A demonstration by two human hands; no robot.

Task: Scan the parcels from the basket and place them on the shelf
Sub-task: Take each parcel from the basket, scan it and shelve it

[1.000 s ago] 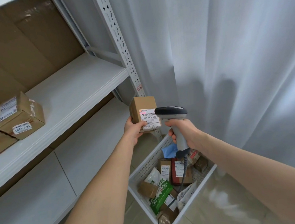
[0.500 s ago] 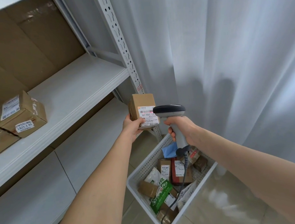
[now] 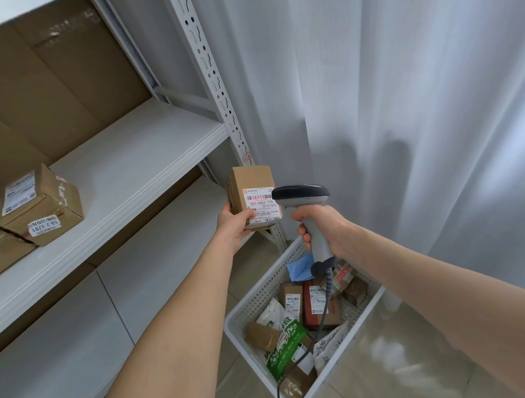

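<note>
Parcel [image 3: 252, 196] upright in left hand [image 3: 236, 223] fingers, label facing scanner [image 3: 306, 210] gripped by right hand [image 3: 324, 225]; shelf [image 3: 132, 178] lies left.

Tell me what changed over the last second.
Very little. The left hand raised the box slightly, and the right hand lifted the scanner with it. Nothing was taken hold of or let go. The scanner head is still beside the label. The basket and shelf parcels stayed put.
</note>
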